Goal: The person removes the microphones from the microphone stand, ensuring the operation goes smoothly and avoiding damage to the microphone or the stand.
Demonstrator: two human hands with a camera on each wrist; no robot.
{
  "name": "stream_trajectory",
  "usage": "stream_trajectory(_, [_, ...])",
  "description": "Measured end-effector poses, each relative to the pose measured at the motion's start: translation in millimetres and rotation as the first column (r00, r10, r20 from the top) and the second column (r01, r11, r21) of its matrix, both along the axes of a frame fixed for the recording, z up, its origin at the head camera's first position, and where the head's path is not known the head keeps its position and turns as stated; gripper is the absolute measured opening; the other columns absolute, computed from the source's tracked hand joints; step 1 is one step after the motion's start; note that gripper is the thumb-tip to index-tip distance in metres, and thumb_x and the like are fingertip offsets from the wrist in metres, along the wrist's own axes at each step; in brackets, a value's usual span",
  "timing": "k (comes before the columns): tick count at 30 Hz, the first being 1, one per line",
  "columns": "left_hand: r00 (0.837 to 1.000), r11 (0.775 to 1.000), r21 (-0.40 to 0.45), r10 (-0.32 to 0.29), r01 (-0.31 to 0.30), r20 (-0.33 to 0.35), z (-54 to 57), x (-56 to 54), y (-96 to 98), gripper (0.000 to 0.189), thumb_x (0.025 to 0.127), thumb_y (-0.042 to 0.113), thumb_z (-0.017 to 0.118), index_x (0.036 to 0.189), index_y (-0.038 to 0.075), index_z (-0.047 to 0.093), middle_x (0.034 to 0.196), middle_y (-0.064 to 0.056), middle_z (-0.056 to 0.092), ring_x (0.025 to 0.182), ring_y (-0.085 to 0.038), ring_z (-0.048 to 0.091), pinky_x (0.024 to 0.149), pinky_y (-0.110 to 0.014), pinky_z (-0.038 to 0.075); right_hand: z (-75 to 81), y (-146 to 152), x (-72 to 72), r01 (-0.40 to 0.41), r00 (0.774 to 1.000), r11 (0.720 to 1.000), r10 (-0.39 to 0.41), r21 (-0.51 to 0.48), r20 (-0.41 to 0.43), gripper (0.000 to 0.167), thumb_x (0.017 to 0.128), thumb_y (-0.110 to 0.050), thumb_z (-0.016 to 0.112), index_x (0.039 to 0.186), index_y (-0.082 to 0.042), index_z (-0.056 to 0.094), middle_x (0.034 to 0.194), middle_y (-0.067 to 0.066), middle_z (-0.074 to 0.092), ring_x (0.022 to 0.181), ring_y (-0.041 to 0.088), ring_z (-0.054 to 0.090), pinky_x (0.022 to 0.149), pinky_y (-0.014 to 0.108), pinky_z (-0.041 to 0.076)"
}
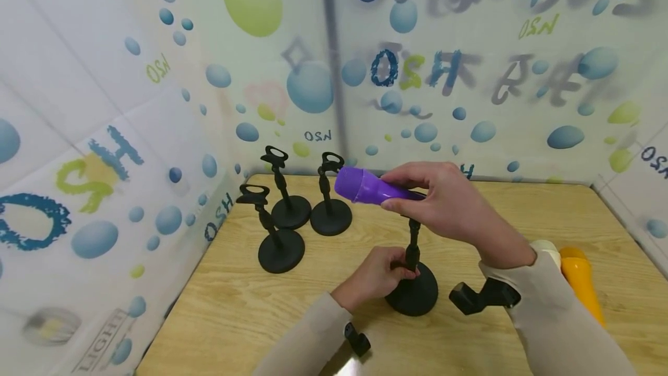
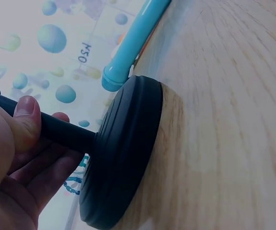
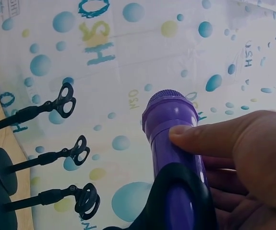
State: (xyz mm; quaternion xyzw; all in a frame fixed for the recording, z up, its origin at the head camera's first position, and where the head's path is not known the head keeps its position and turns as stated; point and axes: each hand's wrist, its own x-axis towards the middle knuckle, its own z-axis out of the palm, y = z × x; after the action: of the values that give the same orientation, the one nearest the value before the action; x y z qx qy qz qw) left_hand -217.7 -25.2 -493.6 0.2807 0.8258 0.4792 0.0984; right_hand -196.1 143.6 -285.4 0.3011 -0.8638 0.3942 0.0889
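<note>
My right hand (image 1: 451, 208) holds a purple microphone (image 1: 370, 188) by its body, its head pointing left. In the right wrist view the thumb presses just below the collar, and the black clip (image 3: 182, 171) of a stand loops around the microphone's body. Lower down, my left hand (image 1: 373, 277) grips the stem of this black microphone stand (image 1: 417, 297) just over its round base. The left wrist view shows the thumb and fingers around the stem (image 2: 68, 132), with the base (image 2: 123, 153) on the wooden table. The right hand hides the clip in the head view.
Three more black stands with bare clips, a near one (image 1: 282, 251) and two behind it, stand at the table's left. An orange microphone (image 1: 579, 277) and a cream one (image 1: 548, 247) lie right, partly behind the right forearm. The left wrist view shows a light-blue tube (image 2: 133, 48) beyond the base.
</note>
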Motion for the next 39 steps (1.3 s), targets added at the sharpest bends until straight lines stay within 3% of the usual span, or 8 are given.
stream_trajectory(17, [1.000,1.000,-0.020,-0.017,0.017,-0.021,2.4,-0.7,1.3,0.007,0.099,0.004,0.076,0.103,0.008,0.080,0.098,0.000,0.084,0.092,0.004,0.072,0.094,-0.016,0.057,-1.6,-9,3.5,0.027,0.999,0.999,-0.027,-0.021,0.027,0.034,0.097,-0.013,0.083,0.129,-0.004,0.076,0.128,0.016,0.078,0.113,0.038,0.078,0.093,0.056,0.065])
stream_trajectory(23, [0.998,0.999,-0.004,-0.051,0.050,-0.037,-0.2,-2.6,4.7,0.007,0.100,0.001,0.075,0.104,0.005,0.079,0.098,-0.003,0.084,0.092,0.003,0.073,0.095,-0.016,0.057,0.1,-11,3.2,0.010,0.999,0.999,-0.008,-0.051,0.033,0.033,0.097,-0.012,0.082,0.129,-0.004,0.077,0.127,0.016,0.078,0.113,0.035,0.078,0.095,0.057,0.064])
stream_trajectory(39, [0.997,0.999,-0.007,-0.051,0.050,-0.051,0.6,-1.9,9.2,0.004,0.100,0.003,0.076,0.101,0.006,0.078,0.098,-0.002,0.084,0.091,0.005,0.072,0.093,-0.013,0.056,7.0,-22,1.1,0.014,1.000,0.998,-0.013,-0.060,0.009,0.032,0.096,-0.013,0.083,0.127,-0.005,0.078,0.126,0.013,0.078,0.110,0.031,0.078,0.098,0.054,0.063])
